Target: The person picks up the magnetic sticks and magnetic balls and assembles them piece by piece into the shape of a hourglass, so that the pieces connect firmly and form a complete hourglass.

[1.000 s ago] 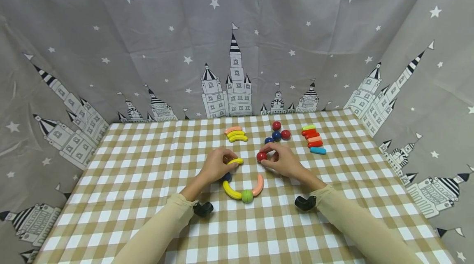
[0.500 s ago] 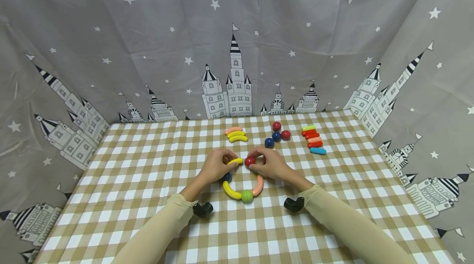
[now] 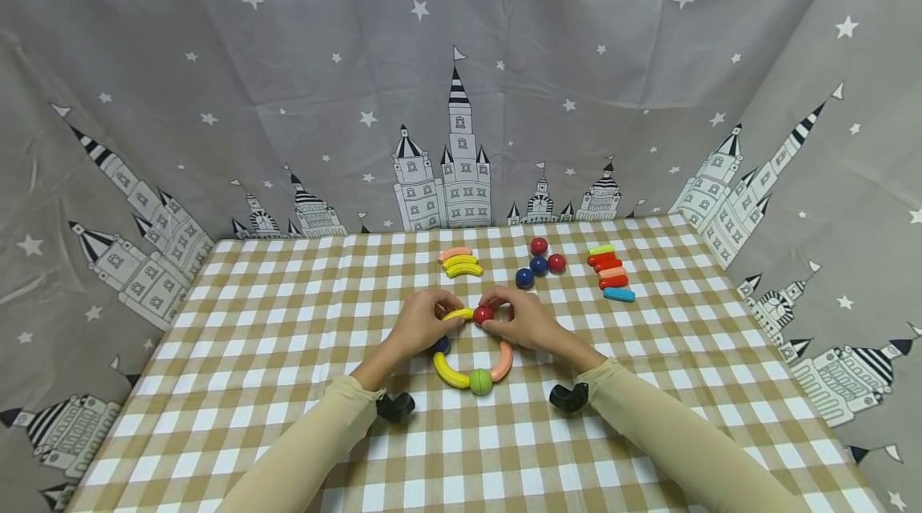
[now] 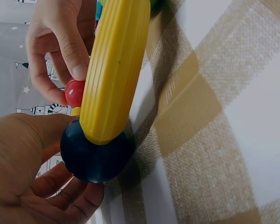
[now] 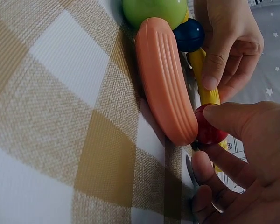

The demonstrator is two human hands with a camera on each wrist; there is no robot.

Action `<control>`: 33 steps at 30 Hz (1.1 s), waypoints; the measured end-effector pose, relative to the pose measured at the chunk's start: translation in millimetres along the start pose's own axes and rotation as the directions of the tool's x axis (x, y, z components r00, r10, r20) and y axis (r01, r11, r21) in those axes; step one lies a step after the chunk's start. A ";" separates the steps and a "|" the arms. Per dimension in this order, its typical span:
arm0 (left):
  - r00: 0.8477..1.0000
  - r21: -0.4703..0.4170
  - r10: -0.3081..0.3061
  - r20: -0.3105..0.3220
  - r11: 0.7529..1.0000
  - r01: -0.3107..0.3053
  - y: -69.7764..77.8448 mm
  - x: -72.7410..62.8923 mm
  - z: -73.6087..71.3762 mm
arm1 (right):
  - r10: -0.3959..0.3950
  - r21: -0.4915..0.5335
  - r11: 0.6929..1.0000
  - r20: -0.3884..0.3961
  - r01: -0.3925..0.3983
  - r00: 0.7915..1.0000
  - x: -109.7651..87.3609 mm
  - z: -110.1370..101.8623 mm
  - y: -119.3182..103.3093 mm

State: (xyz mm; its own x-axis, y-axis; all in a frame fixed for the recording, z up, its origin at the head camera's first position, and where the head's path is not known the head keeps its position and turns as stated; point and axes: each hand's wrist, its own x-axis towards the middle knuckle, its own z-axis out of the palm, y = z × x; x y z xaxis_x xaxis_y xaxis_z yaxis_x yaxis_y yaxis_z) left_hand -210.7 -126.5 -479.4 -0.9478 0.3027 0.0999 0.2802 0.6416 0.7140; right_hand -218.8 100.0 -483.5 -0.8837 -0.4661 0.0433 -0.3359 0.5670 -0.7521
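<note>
My left hand (image 3: 420,323) pinches a yellow curved stick (image 5: 206,70) between thumb and fingers. My right hand (image 3: 528,322) holds a glossy red ball (image 3: 483,316) at that stick's right end; ball and stick meet end to end in the head view. Beside the left hand sits a dark blue ball (image 4: 93,156), followed round the ring by a second yellow curved stick (image 3: 450,371), a green ball (image 3: 480,382) and a pink curved stick (image 5: 165,84). In the head view the fingers partly cover the held stick.
Behind the hands lie one pink and two yellow curved sticks (image 3: 463,266). Farther right are two red balls (image 3: 539,246) and two blue balls (image 3: 525,278). A column of short straight sticks (image 3: 612,281) lies at the right. The checked tablecloth (image 3: 288,385) ends at a grey curtain (image 3: 288,97).
My right hand has carried the red ball leftward until it meets the upper yellow curved stick. The left hand has stayed put, still pinching that stick.
</note>
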 end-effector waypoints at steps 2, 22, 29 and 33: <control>1.000 0.004 0.008 0.002 1.000 -0.008 1.2 0.1 -0.1 | -0.003 0.003 1.000 -0.001 0.003 1.000 -0.5 -0.2 0.2; 1.000 0.018 -0.019 -0.007 1.000 0.020 2.3 -4.6 0.8 | 0.037 0.053 0.998 0.048 -0.040 0.998 -24.7 -17.3 -1.7; 0.998 0.013 -0.053 -0.040 0.998 0.054 2.9 -10.6 -1.4 | 0.032 0.015 0.999 0.067 -0.033 0.997 -34.5 -22.4 -3.6; 0.998 0.023 -0.054 -0.036 0.998 0.055 2.2 -11.7 -1.8 | 0.008 0.014 1.000 0.084 -0.009 0.996 -36.7 -21.0 -3.7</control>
State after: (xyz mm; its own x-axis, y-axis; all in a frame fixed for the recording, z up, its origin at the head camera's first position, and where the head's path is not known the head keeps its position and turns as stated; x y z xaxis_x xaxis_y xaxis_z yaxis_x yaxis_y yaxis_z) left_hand -199.3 -130.0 -477.7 -0.9665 0.2419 0.0859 0.2309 0.6731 0.7026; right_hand -192.0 129.3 -468.5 -0.8558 -0.5170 -0.0180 -0.3235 0.5619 -0.7614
